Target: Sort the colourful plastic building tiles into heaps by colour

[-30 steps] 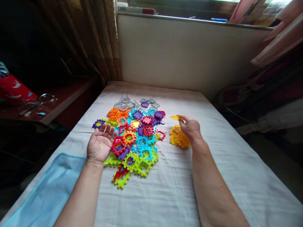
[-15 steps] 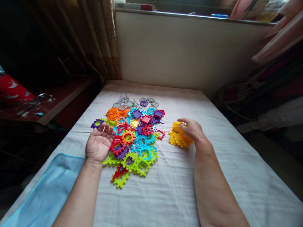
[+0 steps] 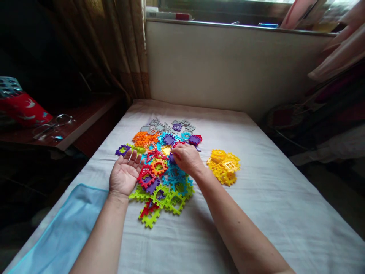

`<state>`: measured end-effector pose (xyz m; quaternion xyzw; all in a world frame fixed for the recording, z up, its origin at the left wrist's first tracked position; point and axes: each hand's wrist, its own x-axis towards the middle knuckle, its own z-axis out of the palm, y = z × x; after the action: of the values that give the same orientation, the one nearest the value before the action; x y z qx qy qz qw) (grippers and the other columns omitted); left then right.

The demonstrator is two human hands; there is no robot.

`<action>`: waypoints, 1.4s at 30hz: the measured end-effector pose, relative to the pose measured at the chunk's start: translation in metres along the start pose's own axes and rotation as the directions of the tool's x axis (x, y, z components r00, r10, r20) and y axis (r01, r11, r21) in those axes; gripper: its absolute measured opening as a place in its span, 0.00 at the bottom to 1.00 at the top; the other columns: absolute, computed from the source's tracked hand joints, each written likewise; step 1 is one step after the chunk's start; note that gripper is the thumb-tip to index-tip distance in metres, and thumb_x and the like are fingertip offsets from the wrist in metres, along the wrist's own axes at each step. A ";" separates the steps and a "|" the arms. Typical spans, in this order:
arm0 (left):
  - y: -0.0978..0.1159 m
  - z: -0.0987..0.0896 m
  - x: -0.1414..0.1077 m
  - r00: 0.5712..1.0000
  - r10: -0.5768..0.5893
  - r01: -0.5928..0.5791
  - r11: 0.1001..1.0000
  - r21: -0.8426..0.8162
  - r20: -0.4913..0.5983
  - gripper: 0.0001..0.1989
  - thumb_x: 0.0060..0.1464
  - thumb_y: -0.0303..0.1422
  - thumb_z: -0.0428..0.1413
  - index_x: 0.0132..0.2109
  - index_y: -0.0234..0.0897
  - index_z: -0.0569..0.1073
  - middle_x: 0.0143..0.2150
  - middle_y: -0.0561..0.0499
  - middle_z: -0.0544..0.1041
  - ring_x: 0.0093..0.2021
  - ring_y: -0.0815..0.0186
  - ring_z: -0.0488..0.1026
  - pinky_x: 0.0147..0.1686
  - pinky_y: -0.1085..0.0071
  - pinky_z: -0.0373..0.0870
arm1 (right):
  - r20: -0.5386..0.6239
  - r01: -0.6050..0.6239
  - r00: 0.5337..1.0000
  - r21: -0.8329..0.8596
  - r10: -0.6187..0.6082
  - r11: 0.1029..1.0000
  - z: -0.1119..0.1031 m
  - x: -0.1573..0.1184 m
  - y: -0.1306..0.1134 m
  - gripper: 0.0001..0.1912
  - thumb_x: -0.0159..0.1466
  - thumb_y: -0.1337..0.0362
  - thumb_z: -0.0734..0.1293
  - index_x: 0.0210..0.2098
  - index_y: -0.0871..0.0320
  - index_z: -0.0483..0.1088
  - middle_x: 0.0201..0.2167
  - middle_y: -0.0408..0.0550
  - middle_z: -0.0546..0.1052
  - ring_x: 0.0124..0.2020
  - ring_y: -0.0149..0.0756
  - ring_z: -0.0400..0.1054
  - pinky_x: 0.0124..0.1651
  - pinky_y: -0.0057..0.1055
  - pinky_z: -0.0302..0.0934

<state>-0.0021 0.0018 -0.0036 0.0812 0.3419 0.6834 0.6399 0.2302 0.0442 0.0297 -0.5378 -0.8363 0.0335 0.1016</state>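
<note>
Fingers (image 3: 176, 152) of the right hand (image 3: 188, 159) bent down over the mixed pile of interlocking plastic pieces (image 3: 173, 173), beside a yellow piece (image 3: 165, 151); from my remote feed I can't tell whether they grip anything, the hand itself being in the way. Left hand (image 3: 124, 177): palm up, fingers relaxed, slightly curled, holding nothing, just beside a red frame piece (image 3: 146, 177). Pile lies left of centre on the white sheet (image 3: 270, 209). I log grey pieces (image 3: 154, 123) toward its far edge, orange pieces (image 3: 142, 139) toward the far-left corner, lime-green pieces (image 3: 175, 205) nearest the near edge. Yellow heap (image 3: 221, 167) sits apart, toward the right edge. Blue cloth (image 3: 82, 217) at the near-left corner. Past the left edge, eyeglasses (image 3: 63, 120) on a dark red desk (image 3: 94, 110).
</note>
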 end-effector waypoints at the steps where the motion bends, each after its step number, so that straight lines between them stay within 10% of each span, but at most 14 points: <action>1: 0.000 0.001 -0.001 1.000 -0.004 0.004 1.000 -0.010 -0.010 0.11 0.61 0.36 0.51 0.41 0.38 0.77 0.41 0.49 0.82 0.43 0.64 0.79 0.51 0.60 0.74 | 0.032 0.030 0.999 -0.019 -0.029 0.999 0.004 0.008 -0.009 0.16 0.69 0.64 0.58 0.43 0.53 0.78 0.46 0.50 0.81 0.48 0.41 0.72 0.51 0.34 0.61; 17: 0.000 0.002 -0.001 0.999 -0.021 0.019 0.998 -0.062 -0.025 0.13 0.63 0.35 0.48 0.43 0.37 0.77 0.42 0.47 0.82 0.42 0.63 0.79 0.50 0.60 0.75 | 0.229 -0.159 0.956 -0.109 0.181 0.981 0.000 0.044 -0.023 0.17 0.64 0.59 0.64 0.49 0.58 0.76 0.49 0.58 0.78 0.52 0.49 0.71 0.50 0.40 0.65; 26: 0.001 0.003 -0.002 0.998 -0.019 0.015 0.998 -0.064 -0.057 0.15 0.64 0.34 0.46 0.42 0.37 0.77 0.41 0.47 0.82 0.42 0.63 0.79 0.49 0.59 0.75 | -0.048 -0.139 0.988 0.108 0.145 0.984 0.021 0.043 -0.021 0.18 0.65 0.69 0.59 0.49 0.51 0.75 0.52 0.50 0.75 0.45 0.39 0.73 0.46 0.32 0.66; 32: 0.001 0.007 -0.003 0.999 -0.009 0.006 0.999 -0.052 -0.050 0.13 0.62 0.34 0.48 0.41 0.37 0.77 0.39 0.48 0.82 0.41 0.63 0.79 0.51 0.58 0.75 | -0.354 -0.145 0.890 0.379 0.288 0.914 0.018 0.020 0.024 0.16 0.61 0.70 0.60 0.42 0.53 0.76 0.43 0.48 0.78 0.42 0.38 0.73 0.47 0.32 0.66; 42: -0.001 0.008 -0.002 0.998 0.014 -0.015 1.000 -0.021 -0.064 0.14 0.63 0.35 0.47 0.40 0.36 0.77 0.38 0.48 0.82 0.40 0.62 0.79 0.41 0.62 0.78 | -0.384 -0.443 0.768 0.261 0.513 0.858 0.001 -0.088 0.126 0.12 0.56 0.65 0.61 0.34 0.51 0.76 0.36 0.46 0.79 0.39 0.40 0.71 0.44 0.34 0.64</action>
<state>0.0032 0.0032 0.0030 0.0549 0.3543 0.6938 0.6246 0.3782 0.0174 -0.0042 -0.7168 -0.6207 0.0006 0.3176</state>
